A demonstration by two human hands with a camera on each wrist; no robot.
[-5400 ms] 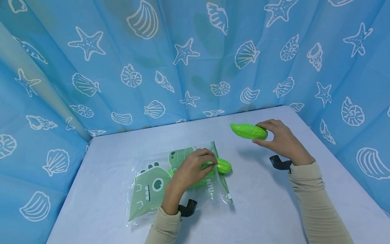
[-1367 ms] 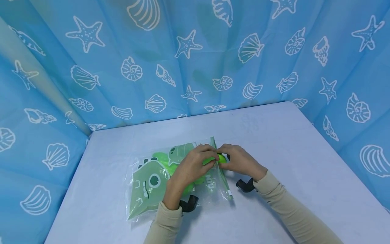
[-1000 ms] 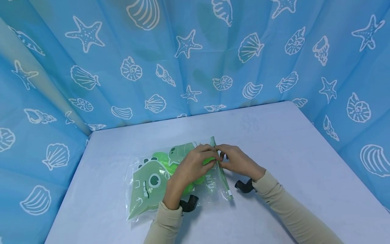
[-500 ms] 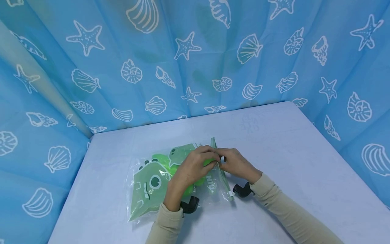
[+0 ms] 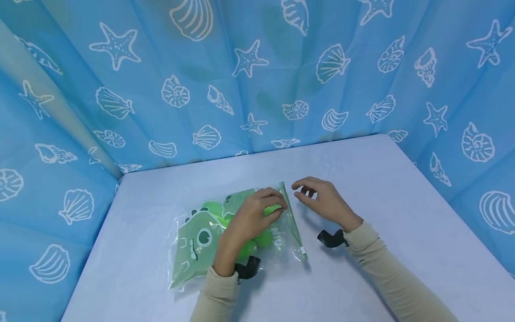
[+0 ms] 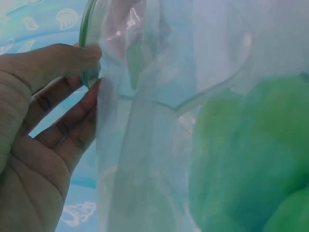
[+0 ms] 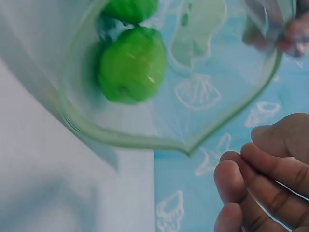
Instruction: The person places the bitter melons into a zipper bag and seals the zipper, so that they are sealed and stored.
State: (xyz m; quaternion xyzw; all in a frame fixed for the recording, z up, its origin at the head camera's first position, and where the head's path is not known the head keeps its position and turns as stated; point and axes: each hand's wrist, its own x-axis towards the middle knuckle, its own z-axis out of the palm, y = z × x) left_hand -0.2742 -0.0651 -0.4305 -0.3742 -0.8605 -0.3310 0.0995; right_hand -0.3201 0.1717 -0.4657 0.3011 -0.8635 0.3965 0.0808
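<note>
A clear slider zip bag [image 5: 193,250] with green dinosaur prints lies on the table. Several bright green, lumpy vegetable-like pieces [image 7: 133,65] show inside it. My left hand [image 5: 251,217] pinches the bag's upper layer at the mouth between thumb and fingers; the left wrist view shows that thumb [image 6: 67,60] on the film. The mouth gapes in the right wrist view, its green rim [image 7: 130,140] spread apart. Just right of the mouth is my right hand [image 5: 326,201], holding nothing, fingers loosely bent and apart from the bag.
A white slider [image 5: 303,250] sits at the near end of the bag's green zip edge. The white table [image 5: 382,179] meets a blue shell-patterned curtain [image 5: 249,103] at the back and sides. Black wrist mounts [image 5: 331,238] project from both cuffs.
My right hand held up a green gourd-like piece, then came to the bag's mouth; that piece went in. Now the hand has drawn back, up and right, without it. The left keeps its grip.
</note>
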